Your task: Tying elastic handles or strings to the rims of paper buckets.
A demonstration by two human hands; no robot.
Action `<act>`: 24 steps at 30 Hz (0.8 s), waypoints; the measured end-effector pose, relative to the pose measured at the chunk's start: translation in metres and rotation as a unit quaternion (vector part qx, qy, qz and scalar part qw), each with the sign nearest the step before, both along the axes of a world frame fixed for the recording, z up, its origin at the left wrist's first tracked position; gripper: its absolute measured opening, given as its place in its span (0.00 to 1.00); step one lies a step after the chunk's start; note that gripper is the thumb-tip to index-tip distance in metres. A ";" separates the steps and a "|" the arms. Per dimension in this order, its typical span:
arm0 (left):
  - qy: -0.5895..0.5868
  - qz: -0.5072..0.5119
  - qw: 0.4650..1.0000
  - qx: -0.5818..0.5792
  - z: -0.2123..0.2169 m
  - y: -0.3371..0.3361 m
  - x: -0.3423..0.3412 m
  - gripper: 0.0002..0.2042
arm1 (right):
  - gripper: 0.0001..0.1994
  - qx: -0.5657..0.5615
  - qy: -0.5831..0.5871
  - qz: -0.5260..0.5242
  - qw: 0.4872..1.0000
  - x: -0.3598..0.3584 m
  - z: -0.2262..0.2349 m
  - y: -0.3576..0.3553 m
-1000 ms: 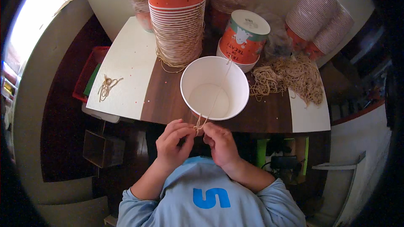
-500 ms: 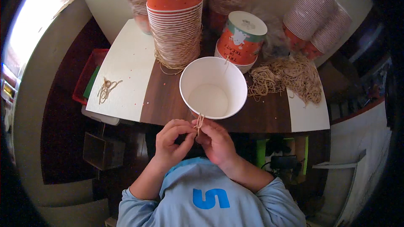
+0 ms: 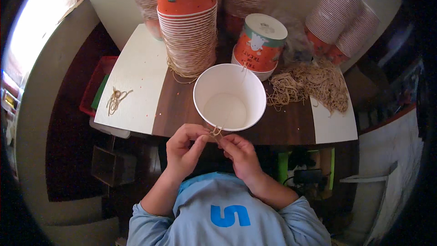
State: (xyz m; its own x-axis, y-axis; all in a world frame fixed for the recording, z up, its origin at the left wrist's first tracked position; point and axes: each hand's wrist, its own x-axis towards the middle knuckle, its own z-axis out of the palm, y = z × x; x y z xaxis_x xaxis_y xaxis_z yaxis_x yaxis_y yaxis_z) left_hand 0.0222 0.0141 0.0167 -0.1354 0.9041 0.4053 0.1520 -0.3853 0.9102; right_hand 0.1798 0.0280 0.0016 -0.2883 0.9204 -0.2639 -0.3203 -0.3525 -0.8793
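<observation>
A white-lined paper bucket (image 3: 230, 96) stands mouth up at the table's near edge, a strand of twine at its far rim. At the near rim, a loop of tan twine (image 3: 215, 132) runs through the wall and crosses over itself. My left hand (image 3: 185, 148) pinches one side of this twine between thumb and forefinger. My right hand (image 3: 242, 155) grips the other side, thumb against the bent fingers. Both hands are just below the rim, a small gap between them. The twine ends inside the fingers are hidden.
A tall stack of orange buckets (image 3: 189, 36) with twine around it rises behind. Right of it sit upturned buckets (image 3: 259, 41) and a heap of tan twine (image 3: 314, 84). A small twine bundle (image 3: 117, 100) lies on the left white panel. Wrapped stacks (image 3: 334, 9) stand at the back right.
My hands have moved slightly apart, with the right going right and down. The twine between them has drawn into a smaller crossed loop close to the rim.
</observation>
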 end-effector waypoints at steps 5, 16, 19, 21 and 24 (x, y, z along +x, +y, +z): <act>-0.182 -0.090 0.977 -0.062 0.005 0.002 0.005 0.04 | 0.06 0.080 -0.075 0.010 0.994 0.009 -0.006 0.002; -0.287 -0.120 0.942 -0.122 -0.006 0.001 0.008 0.04 | 0.06 0.435 -0.387 -0.008 0.813 0.028 0.035 0.013; -0.281 -0.110 0.946 -0.120 -0.007 -0.001 0.008 0.04 | 0.10 0.525 -0.384 -0.076 0.756 0.020 0.040 0.017; -0.272 -0.102 0.949 -0.119 -0.007 -0.001 0.010 0.04 | 0.12 0.552 -0.407 -0.083 0.723 0.011 0.040 0.017; -0.274 -0.098 0.951 -0.106 -0.004 0.000 0.011 0.04 | 0.12 0.580 -0.415 -0.112 0.692 0.003 0.030 0.023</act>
State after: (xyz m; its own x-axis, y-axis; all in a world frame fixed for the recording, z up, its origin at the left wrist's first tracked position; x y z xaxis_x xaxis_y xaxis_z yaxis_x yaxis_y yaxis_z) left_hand 0.0333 0.0137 0.0127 -0.0952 0.9871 0.1285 -0.4238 -0.1570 0.8921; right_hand 0.1826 0.0506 0.0320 -0.2964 0.6495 0.7002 0.5316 0.7213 -0.4440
